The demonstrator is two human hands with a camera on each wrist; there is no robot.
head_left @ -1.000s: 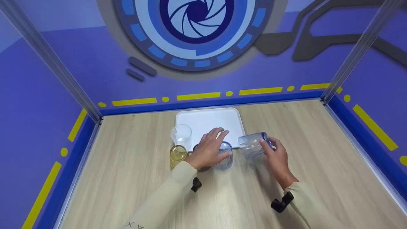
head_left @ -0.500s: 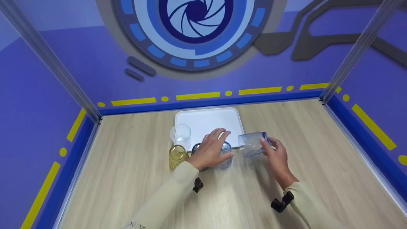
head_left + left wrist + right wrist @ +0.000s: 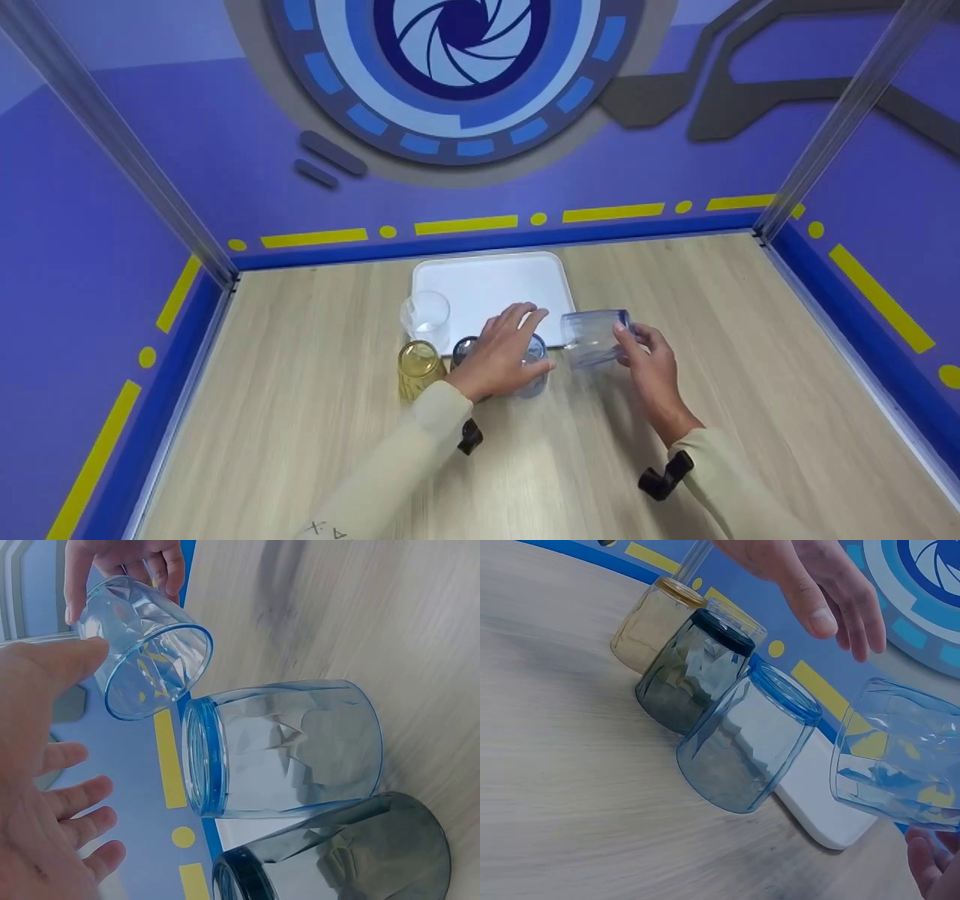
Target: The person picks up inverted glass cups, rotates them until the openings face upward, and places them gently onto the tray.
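My right hand [image 3: 654, 367] grips a light-blue drinking glass [image 3: 592, 339] near its base and holds it on its side above the table, mouth pointing left. My left hand [image 3: 499, 356] hovers palm down over the row of glasses, fingers spread and holding nothing. Below it another blue glass [image 3: 746, 739] stands upside down on the table, beside a dark grey glass [image 3: 694, 667], also upside down. A yellow glass [image 3: 418, 367] stands inverted at the left end of the row. Behind that is a clear glass [image 3: 427, 315], overlapping the tray's left front corner in the head view.
A white rectangular tray [image 3: 495, 281] lies behind the glasses, close to the back wall. The wooden table [image 3: 300, 420] is enclosed by printed blue-purple panels [image 3: 360, 202] at the back and both sides, with metal posts in the corners.
The left hand has drifted slightly right, uncovering more of the dark grey glass. The right hand keeps the blue glass in nearly the same place.
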